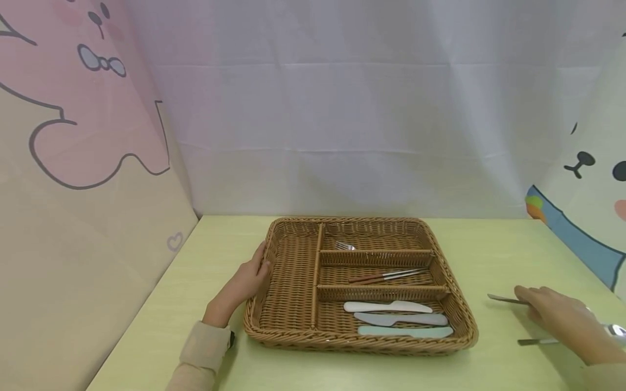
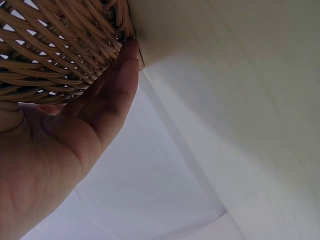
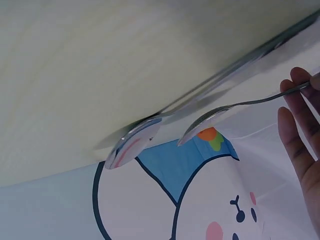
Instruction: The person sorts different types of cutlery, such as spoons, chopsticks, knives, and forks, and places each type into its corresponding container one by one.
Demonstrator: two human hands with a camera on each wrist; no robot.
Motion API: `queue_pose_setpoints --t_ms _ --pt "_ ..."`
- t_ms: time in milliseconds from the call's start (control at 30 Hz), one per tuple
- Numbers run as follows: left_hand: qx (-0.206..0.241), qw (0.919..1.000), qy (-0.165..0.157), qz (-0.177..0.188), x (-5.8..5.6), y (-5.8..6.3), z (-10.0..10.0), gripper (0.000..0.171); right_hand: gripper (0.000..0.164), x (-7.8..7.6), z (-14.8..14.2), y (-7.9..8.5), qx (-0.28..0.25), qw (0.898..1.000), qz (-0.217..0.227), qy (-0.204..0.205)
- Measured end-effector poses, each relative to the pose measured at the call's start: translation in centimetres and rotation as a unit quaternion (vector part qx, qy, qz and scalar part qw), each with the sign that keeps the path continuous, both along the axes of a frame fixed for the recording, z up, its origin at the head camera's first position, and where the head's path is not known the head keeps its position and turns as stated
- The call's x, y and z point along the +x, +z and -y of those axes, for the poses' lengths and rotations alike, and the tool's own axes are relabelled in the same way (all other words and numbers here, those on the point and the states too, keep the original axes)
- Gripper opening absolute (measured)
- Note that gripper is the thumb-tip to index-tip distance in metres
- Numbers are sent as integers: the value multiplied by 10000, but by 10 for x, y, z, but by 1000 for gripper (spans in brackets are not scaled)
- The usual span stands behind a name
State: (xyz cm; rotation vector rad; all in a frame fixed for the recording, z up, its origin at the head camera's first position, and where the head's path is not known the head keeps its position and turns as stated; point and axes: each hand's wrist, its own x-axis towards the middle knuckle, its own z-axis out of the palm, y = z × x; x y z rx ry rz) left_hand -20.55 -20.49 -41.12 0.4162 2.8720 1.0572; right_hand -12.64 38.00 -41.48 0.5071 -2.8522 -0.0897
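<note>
A brown wicker cutlery basket point(image 1: 318, 340) with several compartments stands on the table. My left hand point(image 1: 248, 279) grips its left side, thumb at the rim; in the left wrist view the fingers point(image 2: 117, 92) lie along the woven outer wall. Off to the basket's right, my right hand point(image 1: 562, 317) pinches a metal spoon point(image 3: 260, 101) by its handle, just above the tabletop. Beneath it a second metal spoon point(image 3: 137, 142) lies on the table, its handle point(image 1: 538, 341) pointing toward the basket.
Three knives, white point(image 1: 386, 307), grey point(image 1: 401, 319) and mint point(image 1: 406, 331), lie in the front compartment. Chopsticks point(image 1: 386, 276) with red-brown ends lie in the middle one, and a fork point(image 1: 345, 246) in the back one. Printed cloth point(image 1: 73, 228) walls surround the table point(image 1: 166, 320).
</note>
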Motion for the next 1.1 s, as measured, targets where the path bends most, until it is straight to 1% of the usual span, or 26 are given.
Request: queue_pose_setpoints --t_ms 233,367,467,567,667,767,800,867,967,1100 --pt "-36 9999 42 86 0 2 0 58 29 -5 10 6 -94 9988 -442 163" --pt "-86 10000 4 -31 0 2 0 58 30 -8 17 11 -140 9970 -718 259" --pt "-123 9999 -3 -118 0 2 0 58 30 -10 24 17 -158 9963 -803 249" --pt "-110 9999 -7 -89 0 1 0 58 30 -13 31 24 -177 9952 -910 322" --pt "-93 9999 -35 -81 0 0 0 57 28 -18 36 28 -246 9914 -1148 583" --pt "-67 9999 -72 -137 0 0 0 57 27 -23 41 30 -320 9828 -1509 1013" --pt "-89 9996 -100 -230 0 0 0 57 27 -25 43 31 -345 9801 -1587 1138" --pt "-70 9996 -115 -265 1 -1 0 56 29 -28 48 33 -361 9757 -1704 1326" --pt "-34 9996 -122 -261 1 -1 0 57 31 -31 56 37 -338 9736 -1735 1445" --pt "-23 10000 -61 -66 0 -1 0 57 33 -35 68 44 -290 9723 -1710 1570"
